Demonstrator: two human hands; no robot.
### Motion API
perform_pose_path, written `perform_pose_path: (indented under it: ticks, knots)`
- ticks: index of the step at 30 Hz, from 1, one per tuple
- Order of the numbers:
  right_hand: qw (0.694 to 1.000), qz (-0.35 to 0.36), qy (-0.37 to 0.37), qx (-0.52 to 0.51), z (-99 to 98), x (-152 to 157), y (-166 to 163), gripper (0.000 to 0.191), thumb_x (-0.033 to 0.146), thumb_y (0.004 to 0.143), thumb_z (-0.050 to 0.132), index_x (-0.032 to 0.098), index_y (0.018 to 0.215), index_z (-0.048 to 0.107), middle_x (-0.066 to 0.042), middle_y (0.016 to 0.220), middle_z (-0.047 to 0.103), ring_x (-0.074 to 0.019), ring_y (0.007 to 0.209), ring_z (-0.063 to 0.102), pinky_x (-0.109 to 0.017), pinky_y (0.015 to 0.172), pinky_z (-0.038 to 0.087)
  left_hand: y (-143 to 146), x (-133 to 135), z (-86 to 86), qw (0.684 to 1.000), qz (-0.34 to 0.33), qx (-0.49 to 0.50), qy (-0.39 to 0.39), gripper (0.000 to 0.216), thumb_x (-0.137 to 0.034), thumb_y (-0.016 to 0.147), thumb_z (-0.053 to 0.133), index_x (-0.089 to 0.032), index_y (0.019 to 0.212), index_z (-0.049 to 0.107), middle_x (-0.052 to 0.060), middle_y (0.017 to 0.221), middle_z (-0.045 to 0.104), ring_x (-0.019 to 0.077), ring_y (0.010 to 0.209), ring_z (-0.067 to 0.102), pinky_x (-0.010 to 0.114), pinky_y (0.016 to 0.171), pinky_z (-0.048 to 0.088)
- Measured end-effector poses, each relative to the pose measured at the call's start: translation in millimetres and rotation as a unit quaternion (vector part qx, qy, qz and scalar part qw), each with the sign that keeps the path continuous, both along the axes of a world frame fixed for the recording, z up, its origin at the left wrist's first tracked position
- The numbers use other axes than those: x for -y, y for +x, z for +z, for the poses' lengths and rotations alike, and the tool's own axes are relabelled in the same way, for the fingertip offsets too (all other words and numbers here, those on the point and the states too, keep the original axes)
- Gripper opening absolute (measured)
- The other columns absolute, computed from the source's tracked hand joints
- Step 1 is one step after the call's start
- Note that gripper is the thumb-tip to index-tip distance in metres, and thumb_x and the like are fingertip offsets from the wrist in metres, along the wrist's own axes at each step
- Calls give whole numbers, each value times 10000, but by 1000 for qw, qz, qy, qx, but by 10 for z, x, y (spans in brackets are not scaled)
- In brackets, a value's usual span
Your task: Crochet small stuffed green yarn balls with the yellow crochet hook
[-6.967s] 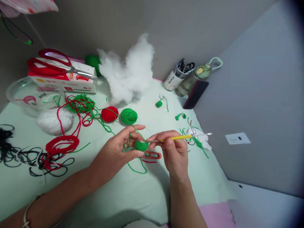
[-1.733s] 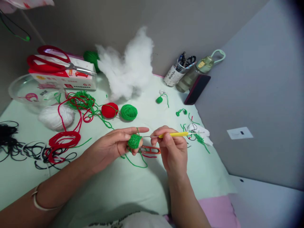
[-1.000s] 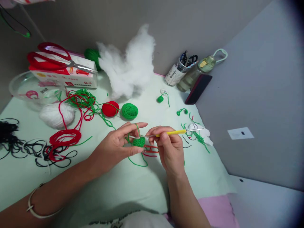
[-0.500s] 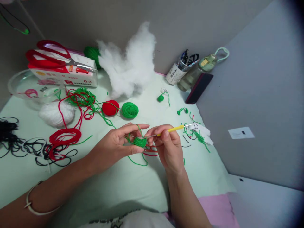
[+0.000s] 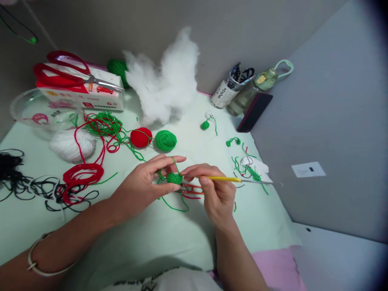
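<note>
Between thumb and fingers, my left hand (image 5: 151, 178) pinches a small green crochet piece (image 5: 175, 178). A strand of green yarn (image 5: 175, 162) runs up from the piece to my raised left index finger. My right hand (image 5: 216, 190) grips a crochet hook (image 5: 222, 178) with a yellow handle, held nearly level. Its tip lies at the right edge of the piece; whether it sits in a stitch I cannot make out. Orange-red handled snips (image 5: 194, 188) lie on the table beneath, partly hidden by my hands. A loop of green yarn (image 5: 176, 209) hangs below the piece.
Behind my hands lie a green yarn ball (image 5: 165, 140), a red yarn ball (image 5: 141, 138) and white stuffing (image 5: 166, 85). Tangled black yarn (image 5: 33, 186) and red yarn (image 5: 83, 174) spread leftward. Red scissors (image 5: 72, 74) rest on a box. A bottle (image 5: 248, 97) and phone (image 5: 255, 113) stand back right.
The hook has swung from slanting upward to nearly level, its rear end now lower and farther right. My left hand and the green piece have shifted slightly left, baring more of the snips.
</note>
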State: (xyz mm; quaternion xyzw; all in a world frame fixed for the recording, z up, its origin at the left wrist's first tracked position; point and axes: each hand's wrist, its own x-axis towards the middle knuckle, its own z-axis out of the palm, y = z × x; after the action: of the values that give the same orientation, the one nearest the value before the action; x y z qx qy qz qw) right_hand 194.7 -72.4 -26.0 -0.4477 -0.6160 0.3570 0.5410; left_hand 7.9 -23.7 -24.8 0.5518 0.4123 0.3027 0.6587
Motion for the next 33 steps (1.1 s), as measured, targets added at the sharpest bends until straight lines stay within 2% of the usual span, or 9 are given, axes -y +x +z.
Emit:
perform_pose_path:
  ticks: [3,8,10,15,18,20,25,29,33]
  knots:
    - [998,7,47,35,-16,1,-19,207,212,1000,550,286,1051,736,-48,976,775,-224,965,722,-422,854,581,18,17,15,1000,16,-14,4,493,-231,767,797,-279,1252,724,-4,929,584,189,925,580,313,859,474]
    - [998,9,-46,-41,37,-11,42,234,269,1031,499,247,990,729,-54,959,765,-181,795,726,-363,731,610,20,32,57,1000,16,4,7,477,-251,756,818,-287,1224,739,8,953,617,204,960,588,329,901,463]
    - [998,12,-45,-37,44,-15,50,242,275,1033,494,245,991,730,-54,946,765,-181,782,724,-362,723,610,20,33,54,1000,16,5,2,478,-245,746,824,-283,1216,744,8,940,625,205,947,592,329,892,463]
    - [981,-26,128,143,-66,24,-5,329,160,967,599,343,1213,718,-56,1083,775,-226,985,725,-394,806,595,67,112,-6,993,64,66,-78,607,-318,758,836,-266,1338,666,3,942,630,184,903,591,299,817,480]
    - [946,-73,176,262,-166,78,-25,511,118,903,678,410,1322,666,-57,1149,762,-245,1007,717,-384,773,604,118,199,12,982,98,108,-124,612,-376,816,796,-278,1394,619,6,1019,637,165,895,605,279,810,495]
    - [935,-90,190,285,-201,106,-32,539,127,890,697,447,1322,659,-41,1109,768,-251,982,723,-397,782,612,141,233,50,969,96,151,-168,589,-395,844,771,-253,1395,620,19,1027,659,176,926,627,285,845,502]
    - [971,-107,162,139,-114,94,-77,439,117,936,629,410,1251,713,-37,1071,767,-224,954,719,-385,746,612,106,163,84,925,22,256,-279,550,-314,860,757,-201,1382,625,61,1034,710,205,1018,638,323,952,463]
    - [993,-94,76,8,-2,50,-86,239,195,972,604,325,1071,778,-40,949,777,-216,832,719,-403,728,599,19,57,38,946,35,227,-227,550,-230,785,810,-224,1320,678,9,987,642,153,925,579,272,877,440]
    - [990,-97,-8,-104,35,15,-34,161,294,962,626,252,936,780,-52,858,751,-191,698,687,-367,632,587,-59,5,0,968,5,183,-169,535,-232,770,820,-272,1291,708,-11,948,579,142,888,556,249,811,429]
